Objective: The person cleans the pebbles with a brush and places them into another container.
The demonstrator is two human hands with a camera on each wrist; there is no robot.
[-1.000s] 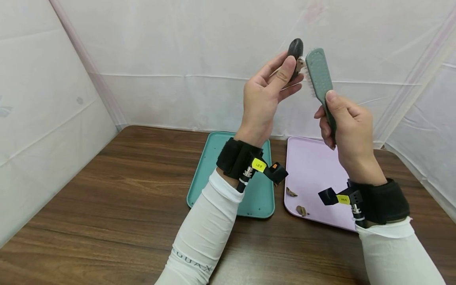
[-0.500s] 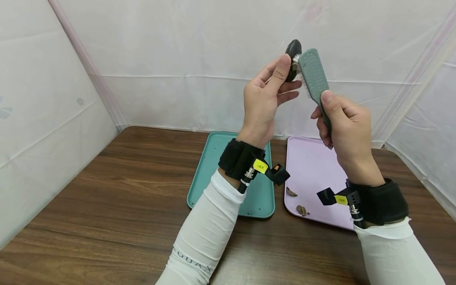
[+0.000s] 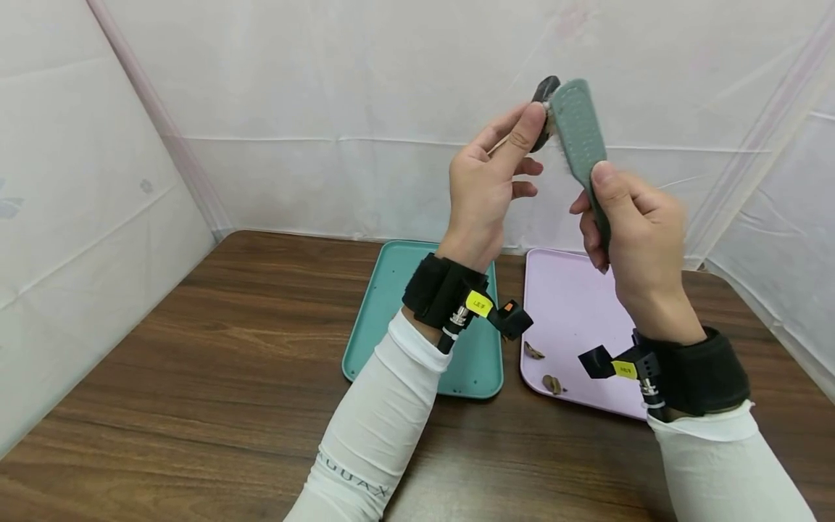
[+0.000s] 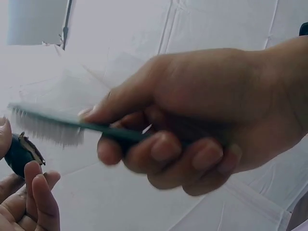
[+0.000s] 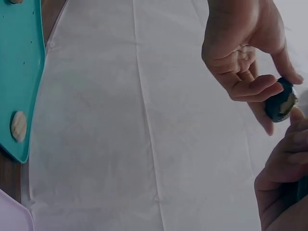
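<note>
The dark shell (image 3: 543, 101), a small oval mussel-like piece with a pale ragged edge, is held up in the air above the far edge of the teal tray (image 3: 391, 319), well clear of the table (image 3: 196, 362). The left hand (image 3: 489, 188) pinches it between thumb and fingertips, its long axis roughly upright and leaning slightly right. Just to the right of the shell, the green brush (image 3: 580, 138) stands with its head beside the shell and its bristles facing left toward it; whether they touch at this instant is hard to tell. The right hand (image 3: 636, 232) wraps its curled fingers around the brush handle, thumb along the back. Right of the teal tray lies a pink tray (image 3: 574, 304) with two small brown bits (image 3: 551, 384) near its front edge.
</note>
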